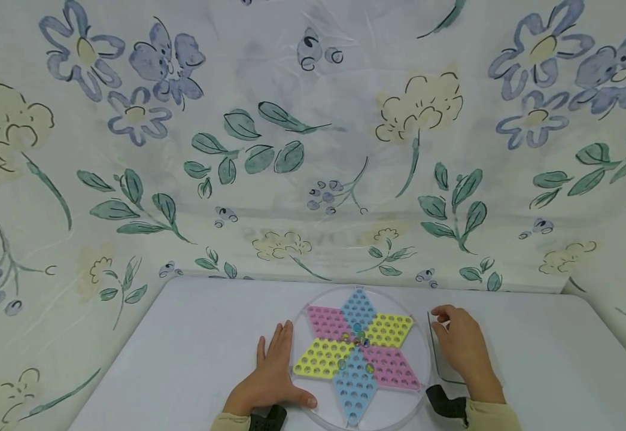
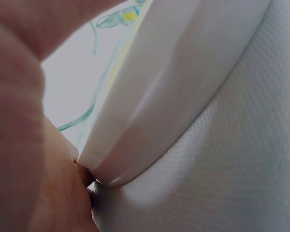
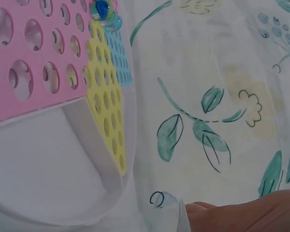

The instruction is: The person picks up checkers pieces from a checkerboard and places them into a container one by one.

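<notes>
A star-shaped Chinese checkers board (image 1: 321, 359) in pink, yellow and blue lies flat inside a round white rim. Several glass marbles (image 1: 365, 342) sit around its middle, with others nearer its blue front point. My left hand (image 1: 272, 374) rests against the rim's left side, fingers spread and thumb over the near edge; the left wrist view shows its skin beside the white rim (image 2: 150, 87). To the right, my right hand (image 1: 461, 341) hangs over a clear shallow container (image 1: 444, 372), its fingers loosely bent. Thumb and forefinger look apart; the other fingertips are hidden.
A white table (image 1: 184, 347) holds the board and container. Behind it hangs a flowered cloth (image 1: 345, 179). Dark straps (image 1: 444, 404) sit at both wrists, by the sleeves.
</notes>
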The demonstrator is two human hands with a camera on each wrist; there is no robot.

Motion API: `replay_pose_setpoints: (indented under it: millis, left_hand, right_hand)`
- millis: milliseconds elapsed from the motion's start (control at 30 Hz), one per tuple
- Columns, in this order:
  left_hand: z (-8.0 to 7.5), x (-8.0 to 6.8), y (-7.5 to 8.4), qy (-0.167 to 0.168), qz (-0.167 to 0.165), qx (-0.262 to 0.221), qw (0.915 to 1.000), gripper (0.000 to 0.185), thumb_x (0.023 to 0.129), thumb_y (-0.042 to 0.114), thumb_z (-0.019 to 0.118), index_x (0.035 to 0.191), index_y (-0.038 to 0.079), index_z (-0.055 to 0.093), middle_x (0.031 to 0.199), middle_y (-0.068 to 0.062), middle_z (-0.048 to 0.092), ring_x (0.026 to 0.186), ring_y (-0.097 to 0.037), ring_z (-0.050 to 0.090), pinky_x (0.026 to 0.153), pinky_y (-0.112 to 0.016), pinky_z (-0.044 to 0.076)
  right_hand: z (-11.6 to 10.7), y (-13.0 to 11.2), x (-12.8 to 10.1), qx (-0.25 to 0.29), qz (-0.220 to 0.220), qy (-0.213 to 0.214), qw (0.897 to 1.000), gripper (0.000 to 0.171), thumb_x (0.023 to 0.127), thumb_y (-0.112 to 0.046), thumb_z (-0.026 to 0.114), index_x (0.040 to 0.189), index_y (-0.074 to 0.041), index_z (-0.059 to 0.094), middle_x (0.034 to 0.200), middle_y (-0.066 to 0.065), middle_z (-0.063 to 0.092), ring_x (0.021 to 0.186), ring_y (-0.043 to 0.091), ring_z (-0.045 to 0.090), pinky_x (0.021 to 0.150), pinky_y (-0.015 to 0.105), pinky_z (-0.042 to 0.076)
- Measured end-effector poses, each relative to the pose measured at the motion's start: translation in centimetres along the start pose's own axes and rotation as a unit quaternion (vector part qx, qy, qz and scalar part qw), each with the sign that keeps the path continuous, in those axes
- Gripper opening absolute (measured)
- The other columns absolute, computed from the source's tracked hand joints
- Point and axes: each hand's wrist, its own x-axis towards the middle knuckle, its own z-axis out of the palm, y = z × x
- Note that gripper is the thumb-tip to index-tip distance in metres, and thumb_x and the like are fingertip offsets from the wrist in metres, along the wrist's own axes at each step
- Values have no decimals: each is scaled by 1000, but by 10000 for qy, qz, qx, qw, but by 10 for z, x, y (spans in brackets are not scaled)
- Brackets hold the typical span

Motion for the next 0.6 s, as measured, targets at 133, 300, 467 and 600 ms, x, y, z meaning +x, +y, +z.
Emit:
replay_pose_setpoints:
  millis: [133,300,467,600]
  left_hand:
    - [0,0,0,13,5,-20,10000,151,58,55,94,158,-7,-2,165,-27,0,152,-42,-8,113,-64,-16]
    - [0,-1,0,27,10,-50,10000,151,59,53,95,158,-7,-2,165,-27,0,152,-42,-8,113,-64,-17]
    - [0,-1,1,17,-2,-61,10000,151,59,53,95,158,-7,-2,165,-27,0,152,-42,-8,113,-64,-17]
    - [0,-1,2,-1,-10,-36,10000,151,59,54,94,158,-6,-2,165,-27,-1,152,-42,-8,113,-64,-17]
  right_hand:
    - [0,-6,-1,44,-74,115,9999,23,94,-1,65,115,9,65,101,20,65,92,34,61,80,50,54]
    - [5,-14,-2,57,-160,173,9997,23,93,-1,67,114,7,67,100,18,65,91,33,61,81,49,53]
    - [10,-24,-4,105,-173,137,9997,23,93,-2,68,115,5,68,101,16,65,92,31,60,81,47,53]
    - [15,-29,-5,139,-271,94,9995,23,93,-5,70,114,2,69,102,14,66,91,29,60,79,45,53]
